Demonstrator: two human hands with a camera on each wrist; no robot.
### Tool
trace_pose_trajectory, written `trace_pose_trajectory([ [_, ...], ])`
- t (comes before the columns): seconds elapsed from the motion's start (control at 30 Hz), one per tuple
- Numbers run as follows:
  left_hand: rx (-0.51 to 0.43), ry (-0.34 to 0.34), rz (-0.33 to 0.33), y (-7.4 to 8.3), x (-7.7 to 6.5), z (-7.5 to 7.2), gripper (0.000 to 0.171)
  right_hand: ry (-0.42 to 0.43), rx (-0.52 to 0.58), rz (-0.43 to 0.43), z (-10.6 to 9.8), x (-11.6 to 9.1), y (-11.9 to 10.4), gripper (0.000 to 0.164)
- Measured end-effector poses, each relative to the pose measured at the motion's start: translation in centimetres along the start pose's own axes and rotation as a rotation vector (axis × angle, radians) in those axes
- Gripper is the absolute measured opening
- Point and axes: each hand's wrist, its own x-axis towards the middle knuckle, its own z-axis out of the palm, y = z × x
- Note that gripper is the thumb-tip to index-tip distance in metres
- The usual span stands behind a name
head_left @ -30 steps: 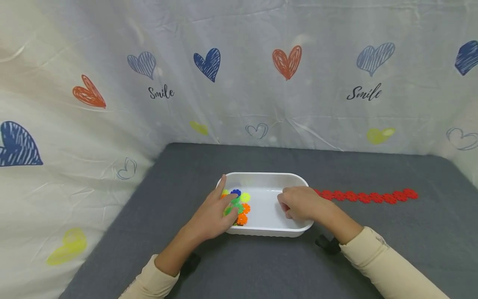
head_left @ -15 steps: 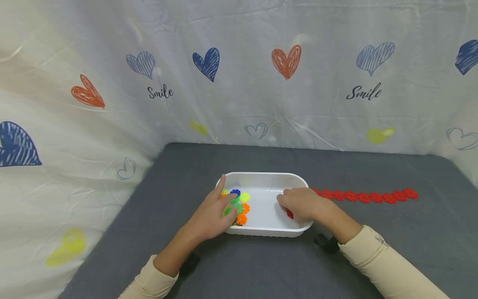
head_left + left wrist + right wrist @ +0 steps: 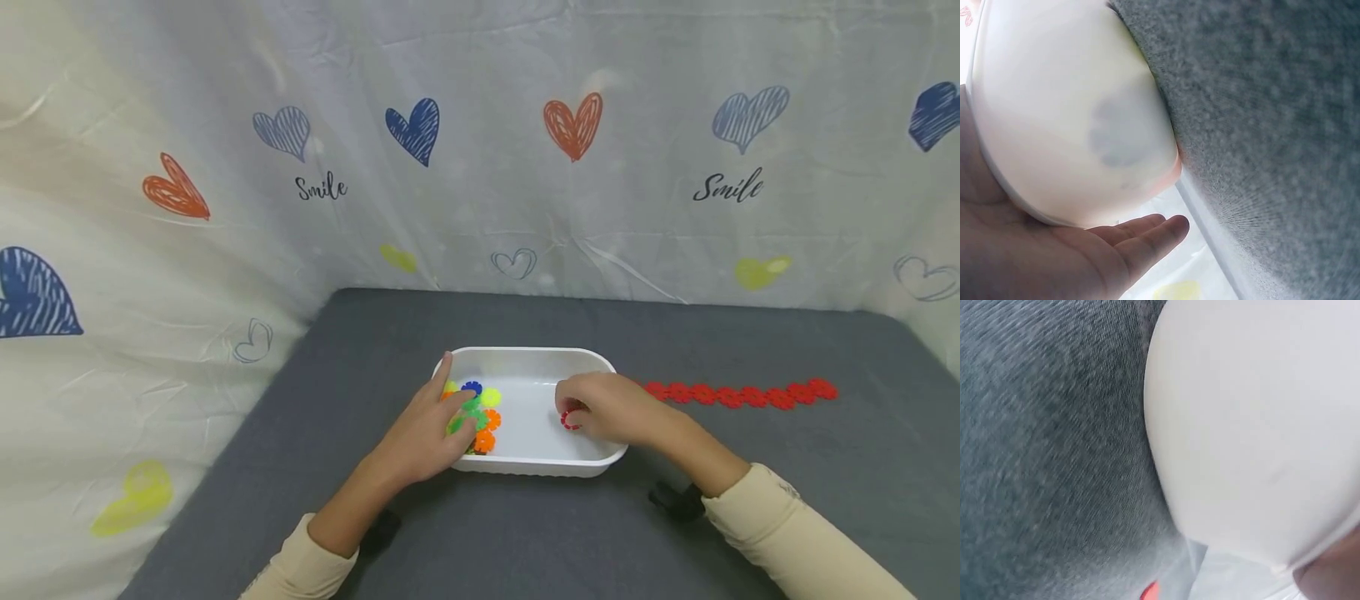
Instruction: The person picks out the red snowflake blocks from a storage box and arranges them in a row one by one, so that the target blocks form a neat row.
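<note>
A white plastic tray [image 3: 525,468] stands on the grey table. Straddling its left rim is my left hand [image 3: 420,433], fingers extended, some inside over the pieces and others along the outer wall, as the left wrist view shows. Orange [image 3: 485,442], green, yellow and blue [image 3: 472,388] flower-shaped plastic discs lie beneath and beside those fingers. My right hand [image 3: 611,407] reaches over the right rim and pinches a red flower-shaped disc [image 3: 567,420] between thumb and finger, inside the tray. The right wrist view shows mostly the tray's outer wall [image 3: 1241,425], with the fingertips hidden.
Right of the tray, a chain of linked red discs [image 3: 742,397] stretches across the grey table [image 3: 525,542]. Its left end passes behind my right hand. A white curtain [image 3: 480,192] with printed hearts hangs behind and on the left.
My right hand has raised slightly and turned, and the red disc, hidden at first, now shows between its thumb and finger. The left hand has kept its place on the tray.
</note>
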Motion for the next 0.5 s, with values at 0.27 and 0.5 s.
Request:
trace_pose_trajectory([
  [0.27,-0.003,0.006,0.013,-0.1,0.0,0.0,0.050,0.206,0.321,0.042,-0.5,-0.9,0.8,0.016],
  [0.5,-0.003,-0.003,0.011,-0.1,0.0,-0.1,0.051,0.312,0.462,0.182,-1.8,-2.5,1.0,0.007],
])
